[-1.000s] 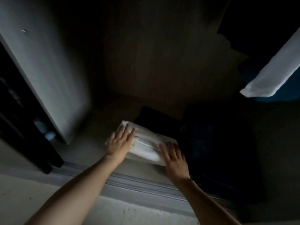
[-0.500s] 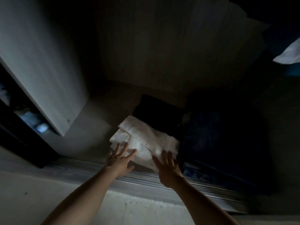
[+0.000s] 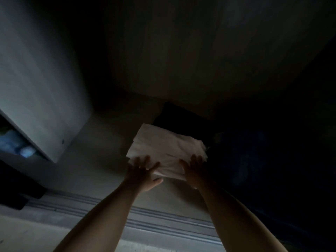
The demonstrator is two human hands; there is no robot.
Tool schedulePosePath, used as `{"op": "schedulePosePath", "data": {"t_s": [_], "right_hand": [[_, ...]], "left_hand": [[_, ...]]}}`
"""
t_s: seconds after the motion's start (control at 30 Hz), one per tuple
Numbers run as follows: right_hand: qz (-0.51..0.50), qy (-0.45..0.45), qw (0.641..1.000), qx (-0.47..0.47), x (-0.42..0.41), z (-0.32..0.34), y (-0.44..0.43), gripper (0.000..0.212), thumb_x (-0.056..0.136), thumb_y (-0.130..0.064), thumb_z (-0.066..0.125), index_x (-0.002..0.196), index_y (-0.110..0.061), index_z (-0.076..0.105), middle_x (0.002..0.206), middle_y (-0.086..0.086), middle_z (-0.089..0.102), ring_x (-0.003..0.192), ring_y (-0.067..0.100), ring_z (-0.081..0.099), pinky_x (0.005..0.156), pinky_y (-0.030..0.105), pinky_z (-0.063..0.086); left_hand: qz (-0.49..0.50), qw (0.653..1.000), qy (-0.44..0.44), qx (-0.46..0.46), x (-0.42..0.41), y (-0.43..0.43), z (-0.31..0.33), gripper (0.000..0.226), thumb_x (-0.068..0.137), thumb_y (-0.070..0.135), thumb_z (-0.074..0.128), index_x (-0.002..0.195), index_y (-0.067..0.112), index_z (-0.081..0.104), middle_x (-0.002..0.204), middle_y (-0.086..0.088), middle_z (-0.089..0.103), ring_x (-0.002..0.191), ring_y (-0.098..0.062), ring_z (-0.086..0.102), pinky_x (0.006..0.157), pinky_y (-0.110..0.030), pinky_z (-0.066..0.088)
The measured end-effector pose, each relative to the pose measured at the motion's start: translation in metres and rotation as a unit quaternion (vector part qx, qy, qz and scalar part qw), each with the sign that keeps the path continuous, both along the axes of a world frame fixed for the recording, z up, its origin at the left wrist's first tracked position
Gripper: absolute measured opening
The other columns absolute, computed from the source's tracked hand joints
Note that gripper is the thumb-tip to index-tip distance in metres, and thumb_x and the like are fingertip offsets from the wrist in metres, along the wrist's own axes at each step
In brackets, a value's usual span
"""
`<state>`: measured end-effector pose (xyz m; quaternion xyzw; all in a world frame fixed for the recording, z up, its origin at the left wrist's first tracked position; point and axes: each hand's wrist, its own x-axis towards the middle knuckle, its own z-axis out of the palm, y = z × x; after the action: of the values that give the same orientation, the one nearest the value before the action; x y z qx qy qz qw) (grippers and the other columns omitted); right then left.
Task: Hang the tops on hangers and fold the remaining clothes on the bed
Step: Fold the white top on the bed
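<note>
Your left hand (image 3: 141, 173) and right hand (image 3: 195, 171) rest flat, fingers straight, on the cloth (image 3: 167, 146). Dark clothes (image 3: 181, 117) lie behind.

Dim closet, grey side panel (image 3: 41, 91), floor track (image 3: 163, 221).

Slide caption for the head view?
Left hand and right hand touch a folded white garment beside dark clothes.

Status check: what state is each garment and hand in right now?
White folded cloth garment: folded, lying flat.
Black folded garment: folded, behind the white one.
Dark blue garment: too dark to tell.
Left hand: fingers straight, on white garment's near edge.
Right hand: same.
</note>
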<state>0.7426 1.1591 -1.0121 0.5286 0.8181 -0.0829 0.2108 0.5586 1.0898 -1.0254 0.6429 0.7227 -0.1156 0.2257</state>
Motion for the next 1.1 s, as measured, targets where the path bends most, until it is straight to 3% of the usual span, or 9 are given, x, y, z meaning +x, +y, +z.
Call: {"op": "schedulePosePath", "data": {"t_s": [0.17, 0.3, 0.43, 0.63, 0.77, 0.87, 0.93, 1.0, 1.1], "right_hand": [[-0.121, 0.196, 0.973, 0.012, 0.000, -0.016, 0.028, 0.065, 0.099, -0.037, 0.036, 0.151, -0.012, 0.005, 0.157, 0.010, -0.001, 0.144, 0.028, 0.002, 0.116, 0.040, 0.006], [-0.166, 0.189, 0.967, 0.039, -0.017, -0.009, 0.003, 0.065, 0.096, -0.034, 0.044, 0.144, 0.002, 0.018, 0.150, 0.023, 0.020, 0.137, 0.039, 0.022, 0.111, 0.044, 0.023], [-0.135, 0.043, 0.990, -0.017, -0.026, 0.015, -0.032, 0.069, 0.098, -0.017, 0.035, 0.149, -0.011, -0.011, 0.150, 0.033, -0.015, 0.137, 0.054, -0.006, 0.111, 0.059, 0.011], [0.013, -0.011, 1.000, -0.014, -0.005, 0.074, -0.074, 0.071, 0.097, -0.022, 0.039, 0.150, -0.014, -0.008, 0.154, 0.025, -0.010, 0.143, 0.040, -0.003, 0.115, 0.050, 0.010], [0.147, -0.035, 0.988, 0.031, 0.012, 0.127, -0.105, 0.061, 0.098, -0.017, 0.035, 0.151, -0.013, 0.004, 0.156, 0.018, -0.004, 0.144, 0.035, -0.002, 0.115, 0.047, 0.008], [0.170, -0.038, 0.984, 0.043, 0.022, 0.174, -0.132, 0.063, 0.093, -0.010, 0.042, 0.150, -0.010, 0.013, 0.156, 0.017, 0.005, 0.144, 0.036, 0.003, 0.115, 0.049, 0.006], [0.164, -0.020, 0.983, 0.084, 0.029, 0.208, -0.156, 0.070, 0.076, -0.018, 0.068, 0.140, -0.010, 0.041, 0.146, 0.019, 0.035, 0.136, 0.041, 0.030, 0.108, 0.052, 0.028], [0.153, -0.018, 0.983, 0.097, 0.044, 0.259, -0.183, 0.078, 0.038, -0.029, 0.086, 0.113, -0.018, 0.069, 0.117, 0.011, 0.064, 0.111, 0.034, 0.060, 0.083, 0.045, 0.052], [0.144, -0.008, 0.987, 0.068, 0.077, 0.332, -0.226, 0.079, 0.030, -0.035, 0.086, 0.107, -0.023, 0.072, 0.107, 0.002, 0.070, 0.100, 0.025, 0.067, 0.074, 0.037, 0.056]], "left_hand": [[-0.036, 0.999, 0.008, 0.021, -0.026, -0.015, -0.009, 0.077, 0.086, 0.069, 0.026, 0.150, 0.032, 0.008, 0.158, -0.003, -0.011, 0.145, -0.026, -0.007, 0.114, -0.043, 0.009], [-0.004, 1.000, 0.005, -0.003, -0.039, -0.048, -0.006, 0.070, 0.094, 0.058, 0.034, 0.151, 0.029, 0.005, 0.158, -0.005, -0.013, 0.145, -0.028, -0.005, 0.114, -0.041, 0.010], [0.001, 1.000, 0.007, -0.024, -0.030, -0.061, 0.008, 0.069, 0.094, 0.058, 0.032, 0.151, 0.030, 0.004, 0.158, -0.004, -0.010, 0.145, -0.025, -0.001, 0.114, -0.045, 0.013], [0.003, 0.999, 0.005, 0.050, -0.029, -0.078, 0.066, 0.071, 0.096, 0.052, 0.034, 0.150, 0.028, -0.003, 0.158, -0.002, -0.014, 0.145, -0.023, -0.004, 0.114, -0.044, 0.012], [-0.019, 0.995, 0.004, 0.094, -0.019, -0.095, 0.116, 0.069, 0.096, 0.047, 0.039, 0.151, 0.026, 0.003, 0.158, -0.004, -0.012, 0.145, -0.025, -0.002, 0.113, -0.044, 0.013], [-0.041, 0.995, 0.011, 0.094, -0.004, -0.116, 0.156, 0.068, 0.095, 0.043, 0.040, 0.151, 0.024, 0.006, 0.158, -0.006, -0.010, 0.145, -0.026, 0.000, 0.113, -0.044, 0.014], [-0.034, 0.995, 0.007, 0.090, 0.006, -0.138, 0.185, 0.065, 0.096, 0.040, 0.040, 0.151, 0.023, 0.009, 0.158, -0.005, -0.004, 0.145, -0.024, 0.004, 0.113, -0.041, 0.016], [-0.018, 0.996, -0.008, 0.082, 0.013, -0.165, 0.234, 0.063, 0.095, 0.039, 0.041, 0.150, 0.021, 0.015, 0.158, -0.004, 0.004, 0.144, -0.024, 0.011, 0.110, -0.038, 0.021], [-0.018, 0.989, -0.062, 0.131, 0.026, -0.203, 0.306, 0.069, 0.072, 0.038, 0.075, 0.132, 0.011, 0.052, 0.141, -0.016, 0.045, 0.124, -0.035, 0.048, 0.090, -0.046, 0.048]]}}
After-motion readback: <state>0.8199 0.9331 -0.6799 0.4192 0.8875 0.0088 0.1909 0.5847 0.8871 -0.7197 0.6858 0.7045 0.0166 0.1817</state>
